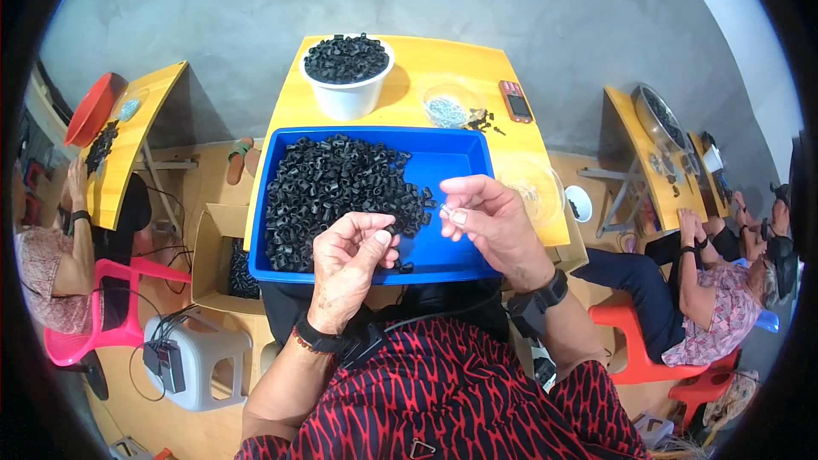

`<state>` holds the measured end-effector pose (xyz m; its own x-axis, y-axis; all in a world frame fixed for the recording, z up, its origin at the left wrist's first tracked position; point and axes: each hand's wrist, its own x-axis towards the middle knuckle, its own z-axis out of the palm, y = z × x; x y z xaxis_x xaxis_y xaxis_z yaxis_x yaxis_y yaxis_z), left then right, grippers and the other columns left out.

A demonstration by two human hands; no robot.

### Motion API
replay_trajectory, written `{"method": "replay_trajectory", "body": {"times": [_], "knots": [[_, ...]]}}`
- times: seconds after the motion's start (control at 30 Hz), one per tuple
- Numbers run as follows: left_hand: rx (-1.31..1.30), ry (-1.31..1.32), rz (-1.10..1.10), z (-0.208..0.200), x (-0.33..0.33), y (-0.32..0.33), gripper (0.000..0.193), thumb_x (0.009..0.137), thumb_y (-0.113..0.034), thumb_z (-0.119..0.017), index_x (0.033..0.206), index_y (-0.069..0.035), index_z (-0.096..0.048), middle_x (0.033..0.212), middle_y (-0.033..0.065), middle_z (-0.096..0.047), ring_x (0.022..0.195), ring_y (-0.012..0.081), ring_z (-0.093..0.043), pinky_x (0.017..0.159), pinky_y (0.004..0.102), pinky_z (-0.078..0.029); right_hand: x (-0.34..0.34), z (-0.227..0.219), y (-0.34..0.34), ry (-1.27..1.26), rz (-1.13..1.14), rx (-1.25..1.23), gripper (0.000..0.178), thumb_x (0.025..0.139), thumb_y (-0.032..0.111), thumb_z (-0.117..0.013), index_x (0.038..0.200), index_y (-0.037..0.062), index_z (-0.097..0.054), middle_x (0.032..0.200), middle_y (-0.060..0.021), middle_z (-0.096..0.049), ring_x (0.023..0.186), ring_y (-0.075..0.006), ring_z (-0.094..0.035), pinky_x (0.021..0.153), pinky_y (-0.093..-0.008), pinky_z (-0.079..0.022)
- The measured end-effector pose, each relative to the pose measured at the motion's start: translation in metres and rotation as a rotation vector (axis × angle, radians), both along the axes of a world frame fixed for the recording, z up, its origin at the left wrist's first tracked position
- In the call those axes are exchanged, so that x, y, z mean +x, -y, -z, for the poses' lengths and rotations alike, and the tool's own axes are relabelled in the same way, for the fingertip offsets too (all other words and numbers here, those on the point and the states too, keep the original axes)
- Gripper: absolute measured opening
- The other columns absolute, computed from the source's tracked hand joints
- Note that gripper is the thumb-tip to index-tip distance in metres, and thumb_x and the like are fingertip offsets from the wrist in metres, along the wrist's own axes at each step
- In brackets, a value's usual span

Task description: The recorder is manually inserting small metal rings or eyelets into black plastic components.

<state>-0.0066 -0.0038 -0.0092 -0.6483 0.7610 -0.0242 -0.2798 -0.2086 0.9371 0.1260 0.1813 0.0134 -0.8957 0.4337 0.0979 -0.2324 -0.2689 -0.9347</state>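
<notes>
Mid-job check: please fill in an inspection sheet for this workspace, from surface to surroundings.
Surface: yellow table, carrying a blue tray.
Job's things: black pieces heaped toward the tray's left; white bucket heaped with similar ones; small pale pieces in a clear dish.
Clutter: phone near the table's right edge.
Hands: right hand pinches a small pale piece; left hand has its fingertips together, grip unclear.
Cables: dark cables over a grey stool.
Surroundings: people seated at tables on both sides.

A workshop, with people (711,307) at separate yellow tables (443,60) and containers (348,102) of black parts (332,187)
</notes>
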Motion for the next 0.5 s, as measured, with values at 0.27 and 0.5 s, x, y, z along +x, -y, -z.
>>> {"method": "replay_trajectory", "body": {"times": [0.27, 0.5], "knots": [[-0.015, 0.010, 0.005, 0.000, 0.000, 0.000, 0.017, 0.095, -0.002, -0.063, 0.111, 0.003, -0.064, 0.091, 0.0128, -0.071, 0.073, 0.0135, -0.067, 0.067, 0.0266, -0.057, -0.006, 0.013, 0.011, 0.098, -0.093, 0.291, 0.018, 0.096, 0.001, -0.058, 0.112, 0.0001, -0.067, 0.093, -0.0069, -0.068, 0.084, -0.0126, -0.067, 0.074, -0.0266, -0.055], [0.028, 0.013, 0.022, 0.001, 0.000, 0.001, 0.015, 0.094, -0.001, -0.063, 0.108, 0.003, -0.061, 0.093, 0.0140, -0.071, 0.076, 0.0157, -0.069, 0.070, 0.0284, -0.059, -0.018, 0.015, 0.028, 0.063, 0.071, 0.246, 0.015, 0.092, -0.001, -0.067, 0.106, 0.0004, -0.067, 0.094, -0.0071, -0.071, 0.082, -0.0119, -0.068, 0.070, -0.0249, -0.056]]}}
